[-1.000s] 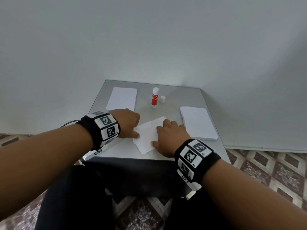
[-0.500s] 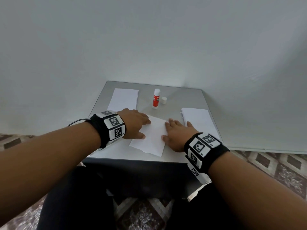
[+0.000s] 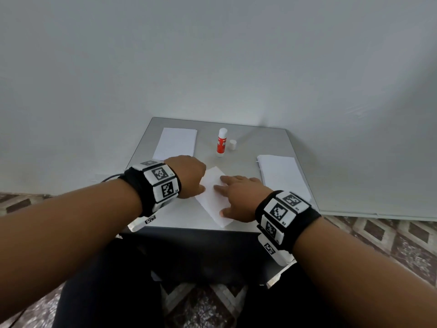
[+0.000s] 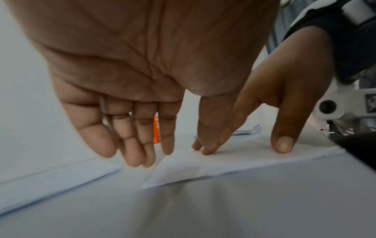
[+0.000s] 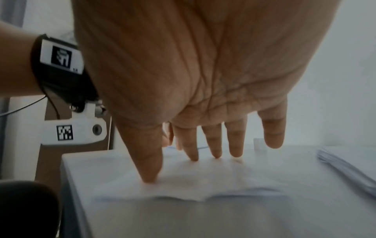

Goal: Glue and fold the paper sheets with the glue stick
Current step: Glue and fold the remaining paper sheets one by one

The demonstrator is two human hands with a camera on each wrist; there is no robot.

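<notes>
White folded sheet under hands; red-and-white glue stick beyond; grey table; black-and-white checked wristbands.

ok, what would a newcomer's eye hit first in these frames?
Both hands, left hand and right hand, pressing a folded white paper sheet flat at the near middle of the small grey table. Behind them an uncapped red-and-white glue stick stands upright, its small white cap beside it.
</notes>
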